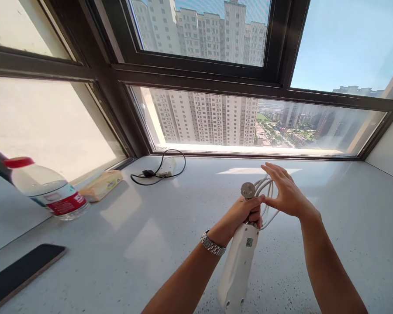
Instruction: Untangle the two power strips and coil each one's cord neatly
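Observation:
My left hand point(245, 213) is closed around the upper end of a white power strip point(237, 266), holding it upright over a pale stone windowsill point(118, 244). The strip's white cable point(265, 192) is looped in coils above my left fist, and its grey plug point(248, 190) sticks up beside them. My right hand point(283, 192) is open with its fingers stretched out, resting against the cable coils just right of the plug. A metal watch point(212, 244) sits on my left wrist.
A water bottle point(49, 188) with a red cap stands at the left. A yellowish packet point(101, 185) lies beside it. A white charger with a black cord point(162, 168) lies near the window. A dark phone point(19, 272) lies at the lower left. Large windows point(242, 117) run behind the sill.

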Demonstrator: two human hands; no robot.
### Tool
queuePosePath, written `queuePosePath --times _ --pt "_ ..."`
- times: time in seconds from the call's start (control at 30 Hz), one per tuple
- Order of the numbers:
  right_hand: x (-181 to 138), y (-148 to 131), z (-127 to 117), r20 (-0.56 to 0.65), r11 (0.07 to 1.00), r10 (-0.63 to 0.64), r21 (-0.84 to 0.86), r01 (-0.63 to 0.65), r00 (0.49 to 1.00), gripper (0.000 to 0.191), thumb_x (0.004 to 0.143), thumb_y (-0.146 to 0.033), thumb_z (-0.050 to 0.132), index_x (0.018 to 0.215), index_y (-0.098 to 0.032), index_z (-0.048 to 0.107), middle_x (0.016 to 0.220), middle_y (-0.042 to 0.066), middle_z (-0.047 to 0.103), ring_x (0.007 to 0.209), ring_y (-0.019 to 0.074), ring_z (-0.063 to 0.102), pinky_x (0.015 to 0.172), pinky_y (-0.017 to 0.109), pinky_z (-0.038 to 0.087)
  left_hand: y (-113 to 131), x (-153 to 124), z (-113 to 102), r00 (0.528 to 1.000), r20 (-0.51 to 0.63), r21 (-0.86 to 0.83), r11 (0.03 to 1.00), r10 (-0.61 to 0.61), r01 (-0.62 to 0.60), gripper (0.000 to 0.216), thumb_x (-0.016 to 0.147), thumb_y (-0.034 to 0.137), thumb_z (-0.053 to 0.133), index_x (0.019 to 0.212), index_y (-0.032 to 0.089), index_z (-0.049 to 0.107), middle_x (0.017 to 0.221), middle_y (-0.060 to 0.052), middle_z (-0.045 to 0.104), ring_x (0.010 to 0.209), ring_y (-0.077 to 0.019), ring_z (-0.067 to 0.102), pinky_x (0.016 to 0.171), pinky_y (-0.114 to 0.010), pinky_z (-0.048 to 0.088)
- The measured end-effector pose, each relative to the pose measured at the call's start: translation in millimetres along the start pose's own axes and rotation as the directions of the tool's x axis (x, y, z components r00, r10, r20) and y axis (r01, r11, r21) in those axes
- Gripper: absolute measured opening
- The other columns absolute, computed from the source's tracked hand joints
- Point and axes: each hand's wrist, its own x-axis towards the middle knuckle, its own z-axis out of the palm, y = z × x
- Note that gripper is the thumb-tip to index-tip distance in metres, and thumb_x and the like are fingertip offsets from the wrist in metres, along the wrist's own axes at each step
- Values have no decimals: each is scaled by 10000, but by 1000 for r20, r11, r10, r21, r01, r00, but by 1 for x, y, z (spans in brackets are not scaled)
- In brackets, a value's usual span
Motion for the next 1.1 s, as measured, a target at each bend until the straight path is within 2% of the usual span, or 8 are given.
queuePosePath --times 0.07,0.17,0.23,0.3,0.5,0.7,0.93,1.1 --pt "3 11 9 40 1000 3 -3 -3 999 596 689 -249 683 1265 -278 534 1363 68 494 1299 313 365 1048 501 295 1 -4 0 996 79 7 999 -38 38 564 659 547 706 483 202 297 349 88 296 382 -106 504 468 -242 414" --pt "6 32 18 42 994 70 79 -74 997 145 748 -230 599 869 -208 676 879 49 676 879 241 602 829 395 446 2 -5 -1 983 174 -3 998 -55 56 574 676 534 703 469 204 282 337 86 280 372 -103 487 468 -249 441" --pt "6 43 20 36 962 184 198 -188 982 181 783 -289 580 641 -184 617 575 -7 562 571 154 526 616 304 439 5 -3 -5 989 145 -19 1000 5 -3 604 655 548 712 445 208 259 321 83 267 344 -91 446 447 -251 447" --pt "5 49 18 36 892 294 349 -288 955 288 779 -385 612 581 -182 562 478 -47 439 464 111 422 498 255 375 9 0 -11 993 43 -53 993 108 -106 630 636 553 720 424 211 236 313 82 251 327 -74 402 425 -242 440" --pt "5 33 13 216 686 296 630 -364 930 335 757 -497 663 825 -169 635 527 -54 457 495 103 440 507 235 416 25 3 -33 893 -291 -146 906 344 -397 643 562 501 780 397 200 236 294 88 209 312 -39 301 349 -191 346" --pt "12 23 33 287 568 401 667 -482 870 491 771 -626 572 881 -150 620 533 -84 360 437 62 331 465 207 382 28 9 -43 841 -517 -287 894 159 -345 507 564 450 789 524 194 353 336 121 236 298 -31 292 343 -177 344" --pt "8 0 38 256 744 259 563 -361 931 546 683 -562 702 1050 -193 540 815 -10 515 596 101 443 536 229 398 22 16 -56 627 -734 -117 861 261 -495 510 455 443 841 587 186 422 403 115 329 365 -46 372 372 -190 399" --pt "3 -23 43 233 867 268 364 -339 935 690 567 -513 794 1122 -241 487 951 26 538 600 112 455 512 233 346 18 19 -61 552 -775 -26 857 308 -515 486 501 479 813 566 178 438 440 92 373 395 -60 409 408 -220 450"
